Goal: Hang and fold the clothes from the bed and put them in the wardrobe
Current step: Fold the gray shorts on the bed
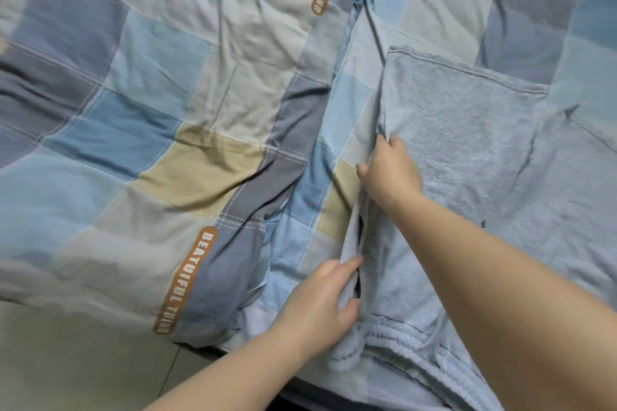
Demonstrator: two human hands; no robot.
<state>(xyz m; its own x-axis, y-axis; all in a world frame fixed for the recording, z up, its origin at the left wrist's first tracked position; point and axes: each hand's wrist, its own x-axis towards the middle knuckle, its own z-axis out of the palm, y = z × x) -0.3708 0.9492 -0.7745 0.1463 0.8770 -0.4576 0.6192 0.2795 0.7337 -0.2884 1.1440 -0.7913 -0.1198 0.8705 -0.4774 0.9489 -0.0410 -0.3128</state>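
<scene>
both hands, left hand and right hand, pinch the grey sweatpants' left edge; their length runs away from the person along the bed.

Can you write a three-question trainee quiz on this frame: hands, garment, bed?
1. True or false: both hands grip the grey garment.
2. Which edge of the garment do the hands hold? A) the one toward the quilt B) the one away from it C) the far edge
3. Fill in: the left hand is ____ to the camera than the right hand.

Key: 1 true; 2 A; 3 nearer. The garment lies on the bed, and its gathered band is at the near end.
</scene>
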